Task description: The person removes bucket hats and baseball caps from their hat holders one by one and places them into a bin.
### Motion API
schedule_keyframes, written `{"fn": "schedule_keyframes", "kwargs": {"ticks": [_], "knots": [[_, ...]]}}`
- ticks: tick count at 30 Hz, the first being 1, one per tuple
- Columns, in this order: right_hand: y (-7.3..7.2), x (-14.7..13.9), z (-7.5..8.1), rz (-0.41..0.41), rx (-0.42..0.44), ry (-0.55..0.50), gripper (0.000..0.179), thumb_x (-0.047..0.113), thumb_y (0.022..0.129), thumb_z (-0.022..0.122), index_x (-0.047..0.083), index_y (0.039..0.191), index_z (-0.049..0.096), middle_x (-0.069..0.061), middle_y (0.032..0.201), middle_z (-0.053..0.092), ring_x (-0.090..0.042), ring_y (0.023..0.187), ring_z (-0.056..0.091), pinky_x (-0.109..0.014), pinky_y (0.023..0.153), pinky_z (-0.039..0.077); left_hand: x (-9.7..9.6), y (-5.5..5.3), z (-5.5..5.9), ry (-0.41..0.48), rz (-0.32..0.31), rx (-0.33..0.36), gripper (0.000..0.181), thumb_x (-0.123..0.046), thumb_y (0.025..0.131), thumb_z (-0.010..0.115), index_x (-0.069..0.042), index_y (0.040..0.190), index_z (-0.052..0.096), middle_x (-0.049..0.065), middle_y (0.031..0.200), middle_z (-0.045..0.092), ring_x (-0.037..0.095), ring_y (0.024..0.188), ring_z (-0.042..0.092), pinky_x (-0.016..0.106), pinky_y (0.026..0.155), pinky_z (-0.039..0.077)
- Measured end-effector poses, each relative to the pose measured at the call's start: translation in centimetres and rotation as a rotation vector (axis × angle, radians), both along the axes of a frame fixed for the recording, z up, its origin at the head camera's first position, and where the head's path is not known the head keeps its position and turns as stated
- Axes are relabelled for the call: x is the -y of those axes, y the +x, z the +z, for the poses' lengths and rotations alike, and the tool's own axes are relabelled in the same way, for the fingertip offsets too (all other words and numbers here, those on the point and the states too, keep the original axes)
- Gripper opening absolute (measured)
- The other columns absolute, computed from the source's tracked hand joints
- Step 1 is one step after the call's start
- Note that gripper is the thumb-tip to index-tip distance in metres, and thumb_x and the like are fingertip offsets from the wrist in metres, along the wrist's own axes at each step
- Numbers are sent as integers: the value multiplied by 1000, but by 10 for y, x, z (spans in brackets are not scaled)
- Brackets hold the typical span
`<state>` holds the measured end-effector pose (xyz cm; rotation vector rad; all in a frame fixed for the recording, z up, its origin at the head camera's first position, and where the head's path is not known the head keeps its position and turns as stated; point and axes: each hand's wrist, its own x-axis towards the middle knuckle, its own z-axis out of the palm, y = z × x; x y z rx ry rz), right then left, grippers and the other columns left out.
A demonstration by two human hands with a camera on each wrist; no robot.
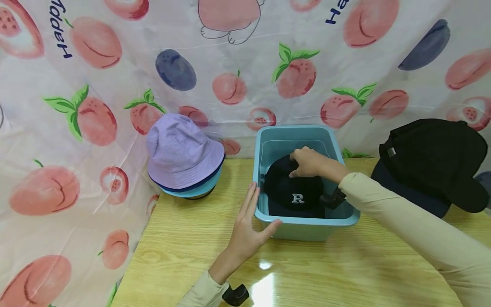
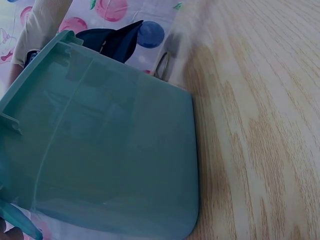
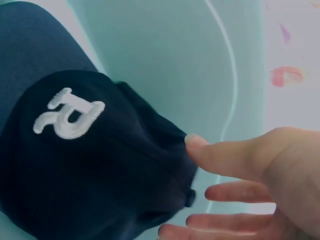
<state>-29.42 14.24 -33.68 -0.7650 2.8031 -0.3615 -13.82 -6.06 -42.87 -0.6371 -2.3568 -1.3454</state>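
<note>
A dark baseball cap [image 1: 281,179] with a white letter R on its front lies in a blue plastic bin [image 1: 307,221], its brim toward the near wall. My right hand [image 1: 310,163] reaches into the bin over the back of the crown. In the right wrist view the thumb [image 3: 225,155] overlaps the crown's edge, while the other fingers extend beside it with a gap in between. At the bin's near left corner, my left hand [image 1: 247,232] rests with straight fingers along the left rim and its thumb at the front rim.
Left of the bin sits a stack of bucket hats, a lilac hat [image 1: 182,153] on top. To the right lie black caps [image 1: 433,157] in a pile. A fruit-print cloth [image 1: 238,55] hangs behind the wooden table [image 1: 184,256].
</note>
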Motion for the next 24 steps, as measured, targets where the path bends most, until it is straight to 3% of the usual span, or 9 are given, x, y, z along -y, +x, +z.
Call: {"fn": "schedule_keyframes", "kwargs": {"ticks": [6, 16, 24], "knots": [[2, -7, 14, 55, -6, -33, 50, 18, 86, 71, -11, 124, 55, -28, 124, 56, -41, 118, 50, -53, 96, 42, 1, 0, -1, -4, 0, -9, 88, -47, 86, 65, -5, 150, 23, 7, 157, 15, 23, 141, 20, 46, 105, 32], [7, -26, 40, 86, -69, -98, 45, 19, 85, 72, -5, 121, 59, -25, 117, 61, -38, 100, 60, -50, 84, 50, 0, -2, 0, 8, 1, -5, 87, -48, 86, 65, -5, 150, 23, 7, 157, 15, 22, 141, 21, 46, 105, 32], [13, -47, 51, 97, -108, -160, 45, 16, 84, 72, -6, 121, 59, -25, 113, 61, -39, 99, 61, -50, 81, 52, 0, 1, 0, 21, 1, 24, 88, -45, 85, 68, -8, 151, 22, 5, 157, 15, 21, 141, 20, 46, 105, 31]]}}
